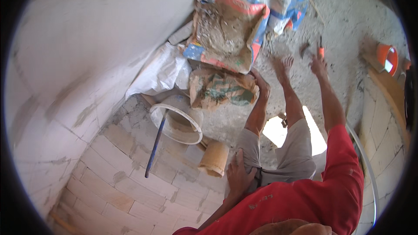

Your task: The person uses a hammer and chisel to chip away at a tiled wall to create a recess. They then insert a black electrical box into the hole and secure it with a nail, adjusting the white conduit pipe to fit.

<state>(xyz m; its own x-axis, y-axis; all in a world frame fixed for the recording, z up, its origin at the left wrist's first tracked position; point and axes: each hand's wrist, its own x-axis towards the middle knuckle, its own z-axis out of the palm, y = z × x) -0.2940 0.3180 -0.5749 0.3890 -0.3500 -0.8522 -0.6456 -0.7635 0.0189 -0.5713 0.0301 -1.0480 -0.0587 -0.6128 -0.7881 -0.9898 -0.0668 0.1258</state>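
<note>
My left hand (pixel 239 175) lies with outstretched fingers on my left thigh, beside a tan cylindrical container (pixel 214 159). My right arm stretches forward to the floor. There my right hand (pixel 318 66), fingers apart, is at the near end of a tool with an orange handle (pixel 321 52) and a thin dark shaft; whether it touches the handle is hard to tell. Just left of these fingers lies a small dark curved metal piece (pixel 304 50). Left of my legs, a tilted whitish bucket (pixel 198 134) has a blue stick (pixel 156 150) leaning out over its rim.
An opened cement bag (pixel 257 39) with grey mix lies ahead, with a crumpled brown paper bag (pixel 222 89) below it and white plastic sheeting (pixel 161 69) by the left wall. A blue bag (pixel 296 0) is farther off. An orange bucket (pixel 383 56) and pale hose (pixel 368 161) are right.
</note>
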